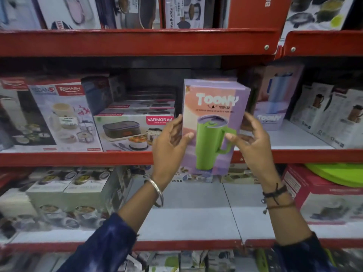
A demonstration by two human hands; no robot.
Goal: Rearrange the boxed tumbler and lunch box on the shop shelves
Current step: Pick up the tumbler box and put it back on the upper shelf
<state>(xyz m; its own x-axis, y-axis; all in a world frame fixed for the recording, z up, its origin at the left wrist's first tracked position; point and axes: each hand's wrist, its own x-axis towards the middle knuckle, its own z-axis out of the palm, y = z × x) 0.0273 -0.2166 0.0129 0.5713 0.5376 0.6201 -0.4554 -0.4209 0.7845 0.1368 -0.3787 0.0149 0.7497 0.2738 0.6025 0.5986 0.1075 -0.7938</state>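
A tall purple and pink tumbler box, printed with a green mug, is held upright in front of the middle shelf's red edge. My left hand grips its left side, thumb on the front. My right hand holds its right side. The white Varmora lunch box carton stands on the middle shelf just left of my left hand, with more flat boxes stacked on it. A second purple tumbler box stands on the same shelf to the right, behind the held one.
Tiffin cartons fill the middle shelf's left. Flask boxes stand at its right. White shelf surface shows between those. The lower shelf has a bare white middle, food-container boxes at left, a red box at right.
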